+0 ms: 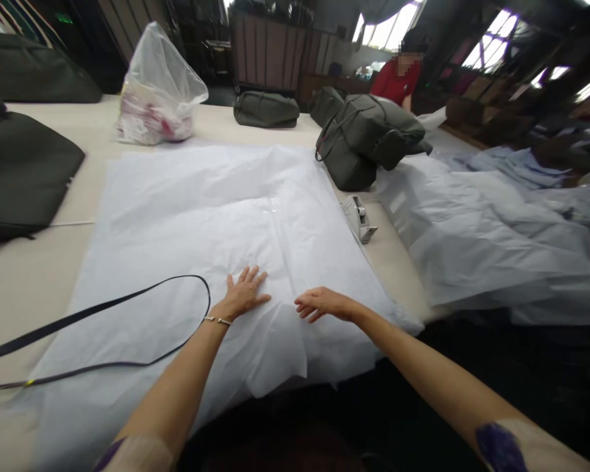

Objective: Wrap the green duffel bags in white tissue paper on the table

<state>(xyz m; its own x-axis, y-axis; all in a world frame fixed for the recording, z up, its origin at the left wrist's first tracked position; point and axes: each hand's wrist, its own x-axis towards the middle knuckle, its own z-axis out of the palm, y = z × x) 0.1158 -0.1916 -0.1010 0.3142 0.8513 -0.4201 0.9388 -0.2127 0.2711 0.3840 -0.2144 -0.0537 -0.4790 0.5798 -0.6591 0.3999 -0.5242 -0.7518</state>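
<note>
A broad stack of thin white sheets [187, 203], paper or film, covers much of the table before me. My left hand [246, 293] lies flat on it with spread fingers, a thin bracelet at the wrist. Just right of it, my right hand [322, 303] is at the sheets with fingers loosely bent and nothing visible in them; I cannot tell if it touches. A crease runs up the sheets between the hands, and a short piece of clear tape [270, 210] seems to glint above. A black strap [128, 298] loops over the sheets beside my left forearm.
Dark green bags stand at the left [19, 170], at the back [266, 109] and at the right [373, 134]. A plastic bag [157, 98] stands at the back left. A tape dispenser [358, 217] lies right of the sheets, near piled clear plastic [496, 236]. A person [396, 82] in red stands beyond.
</note>
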